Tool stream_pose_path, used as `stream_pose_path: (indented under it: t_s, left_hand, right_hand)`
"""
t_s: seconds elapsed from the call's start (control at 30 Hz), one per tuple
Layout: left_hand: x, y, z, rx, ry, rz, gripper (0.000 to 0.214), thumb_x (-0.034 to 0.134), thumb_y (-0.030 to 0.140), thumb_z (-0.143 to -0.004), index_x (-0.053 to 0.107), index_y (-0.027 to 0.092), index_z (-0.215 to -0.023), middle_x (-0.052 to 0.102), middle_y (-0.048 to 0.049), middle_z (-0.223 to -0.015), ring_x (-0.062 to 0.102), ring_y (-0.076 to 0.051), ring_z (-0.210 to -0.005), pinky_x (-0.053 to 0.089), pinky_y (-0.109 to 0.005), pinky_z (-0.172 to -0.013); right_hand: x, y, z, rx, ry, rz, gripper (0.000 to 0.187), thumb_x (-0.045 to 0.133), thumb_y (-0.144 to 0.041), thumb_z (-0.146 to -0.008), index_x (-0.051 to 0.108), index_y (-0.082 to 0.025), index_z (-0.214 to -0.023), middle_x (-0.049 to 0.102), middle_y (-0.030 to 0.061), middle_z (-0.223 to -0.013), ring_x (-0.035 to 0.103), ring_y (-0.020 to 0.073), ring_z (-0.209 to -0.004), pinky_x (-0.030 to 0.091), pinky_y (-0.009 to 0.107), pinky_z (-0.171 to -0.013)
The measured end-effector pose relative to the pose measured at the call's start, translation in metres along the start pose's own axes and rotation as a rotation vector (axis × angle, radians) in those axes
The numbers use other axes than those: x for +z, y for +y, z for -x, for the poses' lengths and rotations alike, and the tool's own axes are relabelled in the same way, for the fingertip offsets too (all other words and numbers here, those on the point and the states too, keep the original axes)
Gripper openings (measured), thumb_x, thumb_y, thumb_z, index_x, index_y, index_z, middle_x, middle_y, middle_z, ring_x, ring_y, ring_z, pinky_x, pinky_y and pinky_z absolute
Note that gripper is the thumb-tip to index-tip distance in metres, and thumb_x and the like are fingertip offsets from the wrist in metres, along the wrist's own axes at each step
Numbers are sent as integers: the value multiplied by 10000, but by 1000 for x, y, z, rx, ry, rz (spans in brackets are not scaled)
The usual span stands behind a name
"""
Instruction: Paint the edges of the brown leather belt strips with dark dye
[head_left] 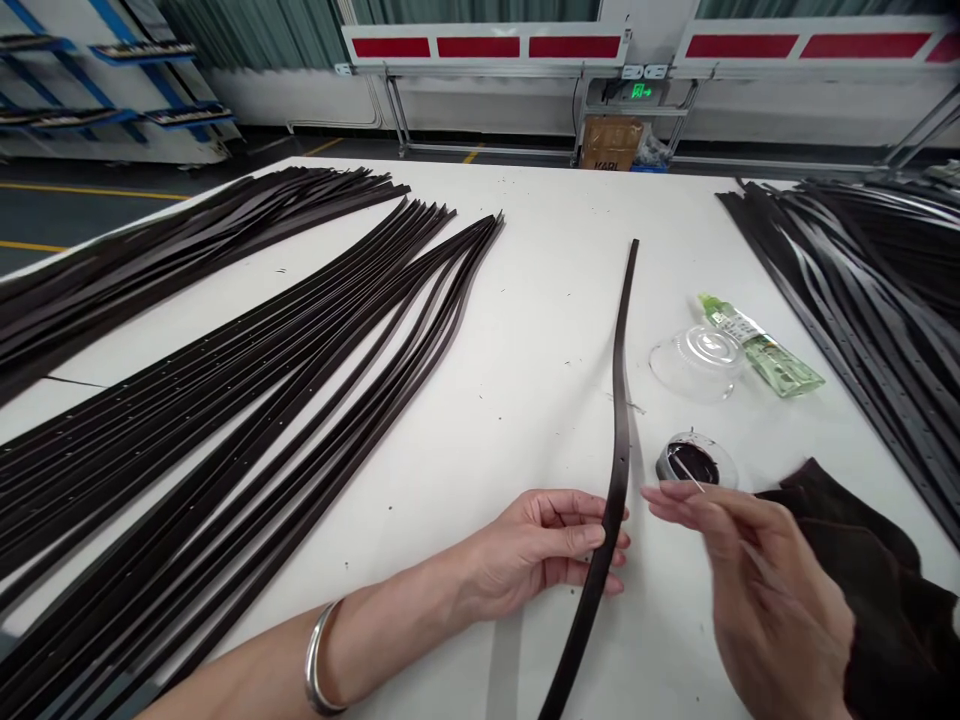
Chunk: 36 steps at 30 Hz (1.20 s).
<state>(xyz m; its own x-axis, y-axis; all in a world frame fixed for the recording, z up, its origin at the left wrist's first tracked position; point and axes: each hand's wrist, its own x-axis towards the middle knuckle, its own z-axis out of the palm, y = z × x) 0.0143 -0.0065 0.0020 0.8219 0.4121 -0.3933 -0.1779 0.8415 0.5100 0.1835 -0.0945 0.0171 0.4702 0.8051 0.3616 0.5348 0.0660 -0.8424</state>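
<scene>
My left hand [559, 550] grips a long dark brown strap [620, 420] with thumb and fingers. Small holes show along the strap, and its far end points away from me, raised off the table. My right hand [765, 580] is pinched around a thin pale stick [688, 473], whose tip is over or in a small round pot of dark liquid [694, 460]. Behind the pot lie a clear plastic lid or cup [697, 360] and a green tube or pouch [772, 350]. Dark cloth or leather [862, 540] lies beside my right hand, partly hidden by it.
Bundles of dark straps [247, 370] spread over the left of the white table [525, 300], with another pile of straps [877, 300] at right. Beyond the table's far edge are a cardboard box [611, 143] and metal frames with red panels [480, 47].
</scene>
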Motion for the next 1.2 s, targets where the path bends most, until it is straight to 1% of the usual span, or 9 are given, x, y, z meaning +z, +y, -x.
stream_pose_path:
  t_s: [0.17, 0.33, 0.43, 0.5, 0.6, 0.67, 0.77, 0.9, 1.2]
  left_hand:
    - [2, 1, 0, 14, -28, -24, 251, 741, 189, -814, 706, 123, -1055, 684, -92, -944, 662, -151, -840, 580, -331, -787]
    - [3, -1, 4, -52, -56, -39, 209, 749, 205, -802, 723, 109, -986, 694, -97, -911, 677, -171, -829, 585, -350, -782]
    - [4, 0, 6, -98, -67, -59, 229, 769, 197, -776, 730, 98, -979, 698, -101, -896, 683, -176, -802, 588, -368, -787]
    - [4, 1, 6, -91, -40, -59, 228, 788, 196, -754, 735, 102, -955, 700, -95, -881, 681, -174, -789, 590, -369, -784]
    - [4, 2, 5, -64, 9, -60, 208, 792, 195, -751, 730, 104, -927, 699, -88, -853, 675, -165, -773, 592, -348, -769]
    - [4, 2, 5, -52, 30, -57, 200, 785, 183, -758, 723, 105, -931, 696, -83, -841, 668, -155, -766, 593, -338, -765]
    - [4, 2, 5, -51, 56, -50, 192, 780, 165, -765, 717, 109, -937, 691, -79, -856, 659, -142, -773, 594, -329, -769]
    - [4, 5, 4, -58, 82, -56, 179, 787, 165, -761, 718, 111, -916, 698, -84, -862, 659, -140, -757, 594, -322, -749]
    - [7, 7, 4, -78, 131, -45, 206, 806, 148, -735, 713, 102, -913, 708, -90, -831, 666, -148, -733, 598, -327, -731]
  right_hand:
    - [16, 9, -3, 63, -79, -158, 192, 724, -272, -815, 549, -215, -868, 622, 14, -883, 656, 151, -863, 575, 263, -762]
    - [12, 14, -19, 151, -45, -187, 284, 778, -321, -760, 532, -204, -839, 608, 6, -846, 645, 133, -770, 560, 233, -668]
    - [6, 10, -35, 178, -8, -152, 296, 787, -356, -749, 565, -201, -868, 636, 15, -873, 658, 149, -796, 562, 253, -691]
    - [1, 5, -43, 177, -64, -107, 267, 746, -379, -791, 603, -205, -935, 665, 32, -930, 674, 174, -858, 569, 288, -746]
    - [-11, 4, -50, 125, -110, -59, 275, 594, -397, -913, 631, -228, -1126, 672, 58, -1123, 668, 197, -1006, 548, 351, -890]
    - [-22, 9, -54, 103, -97, -10, 317, 490, -412, -969, 625, -254, -1208, 683, 39, -1130, 678, 171, -962, 540, 335, -885]
    - [-35, 22, -60, 41, -93, 193, 316, 436, -428, -992, 695, -260, -1058, 706, -1, -874, 650, 130, -774, 516, 277, -740]
    - [-35, 36, -67, -222, -122, 397, 333, 423, -350, -1008, 622, -214, -779, 618, -7, -712, 573, 134, -755, 451, 291, -782]
    - [-23, 48, -69, -354, -156, 474, 282, 448, -259, -1003, 573, -201, -758, 602, -8, -701, 515, 145, -769, 403, 281, -763]
